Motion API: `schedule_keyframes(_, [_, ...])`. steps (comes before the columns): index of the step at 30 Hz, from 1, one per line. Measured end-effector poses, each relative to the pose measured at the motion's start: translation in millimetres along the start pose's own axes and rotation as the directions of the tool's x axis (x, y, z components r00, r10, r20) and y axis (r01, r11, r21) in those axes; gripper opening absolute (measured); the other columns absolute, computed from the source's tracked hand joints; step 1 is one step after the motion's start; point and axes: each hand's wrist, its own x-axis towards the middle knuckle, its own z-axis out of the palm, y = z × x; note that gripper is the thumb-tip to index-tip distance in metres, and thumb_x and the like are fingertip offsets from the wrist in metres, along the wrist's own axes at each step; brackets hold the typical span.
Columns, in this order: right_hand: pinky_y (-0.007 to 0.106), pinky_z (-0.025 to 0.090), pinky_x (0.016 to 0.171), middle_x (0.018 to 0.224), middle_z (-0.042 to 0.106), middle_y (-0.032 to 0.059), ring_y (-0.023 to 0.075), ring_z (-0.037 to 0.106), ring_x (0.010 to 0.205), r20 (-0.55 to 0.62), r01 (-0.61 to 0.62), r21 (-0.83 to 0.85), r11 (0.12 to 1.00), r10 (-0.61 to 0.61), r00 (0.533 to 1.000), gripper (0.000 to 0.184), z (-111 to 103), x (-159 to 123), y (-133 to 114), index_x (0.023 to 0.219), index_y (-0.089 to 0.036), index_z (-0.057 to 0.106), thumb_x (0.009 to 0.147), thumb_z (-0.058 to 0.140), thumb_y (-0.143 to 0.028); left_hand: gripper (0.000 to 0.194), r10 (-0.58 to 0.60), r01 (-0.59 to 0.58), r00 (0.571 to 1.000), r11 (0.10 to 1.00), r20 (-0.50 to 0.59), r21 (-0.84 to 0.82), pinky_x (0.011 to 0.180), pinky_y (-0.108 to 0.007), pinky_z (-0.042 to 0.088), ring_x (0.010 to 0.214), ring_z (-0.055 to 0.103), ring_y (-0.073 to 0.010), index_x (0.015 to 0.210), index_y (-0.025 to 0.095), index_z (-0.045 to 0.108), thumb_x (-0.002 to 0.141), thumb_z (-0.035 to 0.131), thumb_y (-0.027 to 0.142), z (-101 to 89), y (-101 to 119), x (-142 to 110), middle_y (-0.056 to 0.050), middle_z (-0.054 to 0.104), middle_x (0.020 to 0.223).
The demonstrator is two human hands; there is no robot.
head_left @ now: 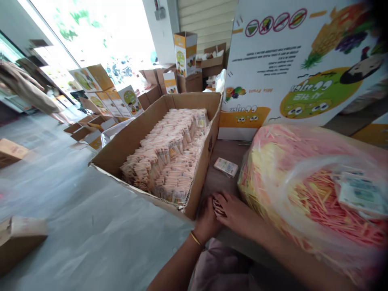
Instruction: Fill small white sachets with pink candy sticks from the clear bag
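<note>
My left hand (207, 220), with a thin yellow bangle at its wrist, and my right hand (233, 212) meet in front of the big carton's near corner. Between them they grip a small stack of flat packets (218, 207), mostly hidden by my fingers. A printed stack of packets (226, 166) lies on the brown surface just beyond. To the left, an open cardboard carton (127, 141) holds dense rows of pale pink packets (178, 141). On the right bulges a clear plastic bag (257, 161) of thin pink and yellow sticks (318, 194), with printed packets (360, 194) resting on top.
A large printed white carton panel (260, 81) stands behind the bag. Printed boxes (130, 101) and open cartons (91, 125) are stacked beyond the big carton. Another carton (21, 238) sits on the grey floor at left. A blurred person (30, 89) is at far left.
</note>
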Motion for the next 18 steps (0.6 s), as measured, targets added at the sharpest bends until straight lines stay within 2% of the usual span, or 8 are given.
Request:
schedule_keyframes(5, [0.053,0.055,0.102,0.128,0.065,0.0195,0.0356,0.063,0.118,-0.031,-0.003,-0.056,0.998,0.001,1.000,0.054,5.2,-2.4,0.6,0.138,-0.014,0.058,0.085,0.064,-0.017,0.066,0.006,-0.006,1.000,0.999,0.008,0.044,0.114,-0.056,0.047,0.134,0.055,-0.0386,0.147,0.015,0.043,0.088,0.066,0.033,-0.1,0.3,1.6,-0.024,0.056,0.142])
schedule_keyframes(8, [0.050,0.058,0.098,0.125,0.065,0.0174,0.0331,0.066,0.110,0.012,-0.008,-0.082,0.997,0.009,1.000,0.048,1.8,2.0,-6.6,0.133,-0.016,0.062,0.085,0.062,-0.014,0.063,0.008,-0.007,1.000,0.998,-0.016,0.063,0.113,-0.055,0.048,0.134,0.056,-0.0401,0.148,0.016,0.045,0.089,0.062,0.028,3.8,-3.3,3.0,-0.024,0.056,0.142])
schedule_keyframes(12, [0.049,0.060,0.090,0.125,0.066,0.0191,0.0353,0.068,0.107,0.063,-0.032,-0.173,0.984,0.044,0.997,0.049,3.9,5.9,-14.9,0.138,-0.016,0.059,0.090,0.058,-0.012,0.063,0.059,-0.057,0.996,0.998,-0.059,0.033,0.119,-0.049,0.041,0.142,0.051,-0.0401,0.154,0.022,0.043,0.092,0.055,0.022,5.5,-1.2,4.3,-0.023,0.052,0.148])
schedule_keyframes(15, [0.049,0.060,0.085,0.118,0.068,0.0187,0.0362,0.069,0.103,0.083,-0.007,-0.192,0.981,0.023,0.996,0.040,9.3,3.0,-9.6,0.131,-0.019,0.063,0.092,0.057,-0.013,0.087,0.027,-0.029,0.999,0.999,-0.035,-0.045,0.125,-0.048,0.036,0.150,0.043,-0.0369,0.164,0.026,0.025,0.088,0.067,0.025,0.9,4.3,-0.8,-0.023,0.044,0.158])
schedule_keyframes(17, [0.047,0.059,0.087,0.118,0.068,0.0172,0.0342,0.069,0.104,0.083,0.014,-0.129,0.991,-0.003,0.997,0.034,11.6,-0.2,0.4,0.124,-0.022,0.065,0.092,0.056,-0.015,0.106,-0.002,0.000,1.000,0.995,-0.021,-0.096,0.127,-0.054,0.035,0.154,0.037,-0.0361,0.167,0.026,0.009,0.084,0.075,0.031,-3.6,5.8,-12.8,-0.022,0.034,0.166])
schedule_keyframes(18, [0.046,0.058,0.089,0.120,0.067,0.0168,0.0332,0.069,0.106,0.078,0.010,-0.087,0.996,-0.003,0.997,0.032,11.8,-1.6,6.3,0.123,-0.023,0.065,0.092,0.057,-0.016,0.109,-0.006,0.004,1.000,0.995,-0.021,-0.098,0.127,-0.058,0.035,0.154,0.036,-0.0368,0.167,0.025,0.006,0.084,0.076,0.034,-6.0,5.2,-22.3,-0.021,0.032,0.168])
